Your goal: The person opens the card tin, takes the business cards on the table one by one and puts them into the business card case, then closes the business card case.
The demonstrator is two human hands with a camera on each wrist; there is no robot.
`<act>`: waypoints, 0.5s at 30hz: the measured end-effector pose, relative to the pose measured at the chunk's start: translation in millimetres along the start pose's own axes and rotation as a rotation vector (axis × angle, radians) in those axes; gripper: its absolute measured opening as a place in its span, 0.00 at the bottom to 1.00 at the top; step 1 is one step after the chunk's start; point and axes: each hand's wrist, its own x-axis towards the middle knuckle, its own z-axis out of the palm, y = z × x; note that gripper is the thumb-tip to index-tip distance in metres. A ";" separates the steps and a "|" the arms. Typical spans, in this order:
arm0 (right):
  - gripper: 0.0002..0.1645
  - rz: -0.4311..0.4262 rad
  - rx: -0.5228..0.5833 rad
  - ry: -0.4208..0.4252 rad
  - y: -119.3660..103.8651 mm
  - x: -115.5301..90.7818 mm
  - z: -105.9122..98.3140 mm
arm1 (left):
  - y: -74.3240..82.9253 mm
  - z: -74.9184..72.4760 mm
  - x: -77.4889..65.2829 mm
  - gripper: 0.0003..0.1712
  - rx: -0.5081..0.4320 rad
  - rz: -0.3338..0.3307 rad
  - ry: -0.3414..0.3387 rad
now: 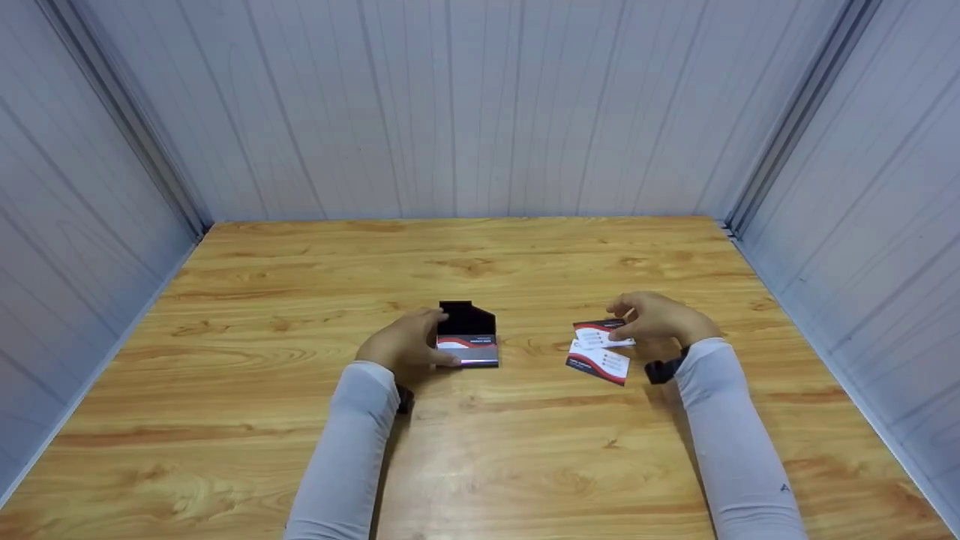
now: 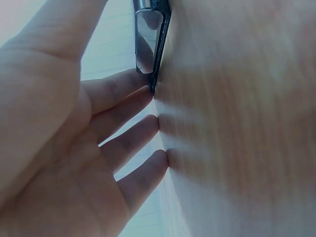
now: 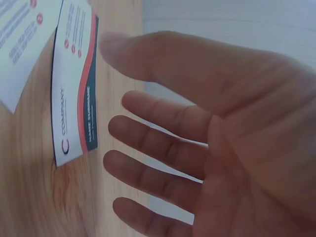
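Note:
A black business card case with a metallic front stands with its lid raised, holding a red, white and dark card. My left hand holds its left side, thumb at the near edge and fingers by the lid. In the left wrist view, fingertips touch the case's corner, and others meet the wood. To the right lie two business cards, the upper card overlapping the lower card. Over the upper one hovers my right hand, fingers spread and apart from the printed card.
A wood-grain table carries everything. Pale panelled walls enclose its back and both sides. Dark straps with small devices sit at the wrists, over grey sleeves.

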 end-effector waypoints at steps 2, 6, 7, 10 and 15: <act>0.37 0.010 -0.006 -0.003 1.3 -0.2 0.3 | -0.2 -0.1 0.1 0.54 -0.004 0.001 0.002; 0.38 0.027 0.000 -0.017 2.1 -1.1 1.6 | -0.2 -0.1 -0.4 0.54 -0.008 0.004 0.001; 0.39 0.034 0.006 -0.020 2.1 -1.4 1.9 | -0.2 -0.1 -0.5 0.54 -0.008 0.006 0.001; 0.39 0.054 0.012 -0.021 2.7 -1.9 2.8 | 0.0 0.1 -0.7 0.54 -0.013 0.010 0.002; 0.38 0.076 -0.002 -0.002 5.0 -2.4 3.3 | -0.1 0.6 0.3 0.54 -0.014 0.008 -0.001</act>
